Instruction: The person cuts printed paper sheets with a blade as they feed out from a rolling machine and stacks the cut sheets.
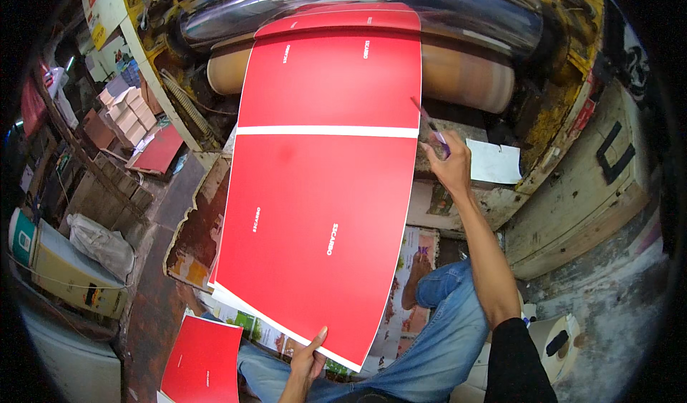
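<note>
A long red printed sheet (308,181) with white borders and a white band across it comes down toward me from shiny metal rollers (358,2). My left hand (306,364) grips its near edge, thumb on top. Beside the sheet's right edge, just right of the white band, my right hand (451,163) is closed on a slim knife-like tool (438,137) with a purple handle. The tool's thin dark tip points up and left at the sheet edge. Whether it touches the sheet I cannot tell.
A brown roller (469,77) sits under the metal ones in a yellow machine frame. More red sheets (202,360) lie at lower left. At right stand a pale cabinet (580,181) and a white sheet (494,161); stacked paper blocks (131,117) are at far left.
</note>
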A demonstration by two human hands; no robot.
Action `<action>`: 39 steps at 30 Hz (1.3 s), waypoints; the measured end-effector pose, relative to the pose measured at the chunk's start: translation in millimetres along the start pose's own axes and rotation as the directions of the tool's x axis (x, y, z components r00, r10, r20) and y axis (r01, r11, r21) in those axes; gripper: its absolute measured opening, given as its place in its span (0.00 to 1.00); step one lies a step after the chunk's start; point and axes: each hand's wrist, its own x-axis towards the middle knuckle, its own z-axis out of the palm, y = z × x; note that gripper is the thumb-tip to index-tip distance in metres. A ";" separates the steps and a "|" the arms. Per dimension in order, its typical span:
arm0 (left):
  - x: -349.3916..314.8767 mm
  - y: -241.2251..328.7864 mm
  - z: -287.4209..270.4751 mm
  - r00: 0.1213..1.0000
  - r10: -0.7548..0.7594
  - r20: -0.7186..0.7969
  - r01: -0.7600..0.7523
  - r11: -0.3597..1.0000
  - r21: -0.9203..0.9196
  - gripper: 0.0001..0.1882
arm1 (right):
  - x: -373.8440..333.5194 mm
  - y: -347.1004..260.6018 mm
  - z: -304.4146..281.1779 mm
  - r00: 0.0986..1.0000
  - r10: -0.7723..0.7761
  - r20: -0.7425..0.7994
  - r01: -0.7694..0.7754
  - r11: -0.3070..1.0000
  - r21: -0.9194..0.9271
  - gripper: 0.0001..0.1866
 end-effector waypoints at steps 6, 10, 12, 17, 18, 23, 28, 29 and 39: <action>-23.3 -12.2 -19.2 0.994 0.043 -0.105 -0.022 0.980 0.195 0.29 | -2.3 -21.5 7.0 0.933 -0.265 0.245 0.304 0.943 -0.137 0.29; -14.4 -20.3 -46.0 0.994 0.008 -0.111 0.023 0.962 0.272 0.29 | 1.5 -21.3 12.4 0.909 -0.352 0.222 0.357 0.934 0.016 0.22; -9.0 -18.6 -58.7 0.992 -0.009 -0.130 0.045 0.958 0.284 0.28 | -1.8 -18.9 19.1 0.902 -0.327 0.282 0.324 0.944 0.060 0.17; -4.1 -5.9 -77.6 0.973 -0.023 -0.229 0.122 0.895 0.428 0.26 | -4.0 -52.8 10.7 0.867 -0.329 0.375 0.326 0.943 0.073 0.17; 2.1 -12.9 -97.8 0.976 -0.047 -0.214 0.130 0.911 0.391 0.25 | -1.3 -69.2 5.1 0.844 -0.328 0.425 0.329 0.942 0.073 0.19; -6.0 -29.7 -151.8 0.945 -0.114 -0.306 0.202 0.941 0.272 0.22 | 11.9 -85.4 -23.2 0.881 -0.342 0.328 0.327 0.939 0.103 0.21; 3.7 -23.9 -168.5 0.927 -0.060 -0.370 0.121 0.982 0.144 0.19 | 5.2 -87.0 -16.8 0.884 -0.294 0.363 0.255 0.955 0.152 0.18; 10.6 -19.3 -171.1 0.921 -0.059 -0.384 0.127 0.980 0.153 0.20 | 2.8 -86.2 -11.7 0.878 -0.304 0.370 0.268 0.952 0.147 0.15; 165.4 -34.5 -192.1 0.850 0.058 -0.523 0.174 0.907 0.383 0.19 | -13.2 -90.1 -1.9 0.713 -0.251 0.655 0.121 0.964 0.237 0.13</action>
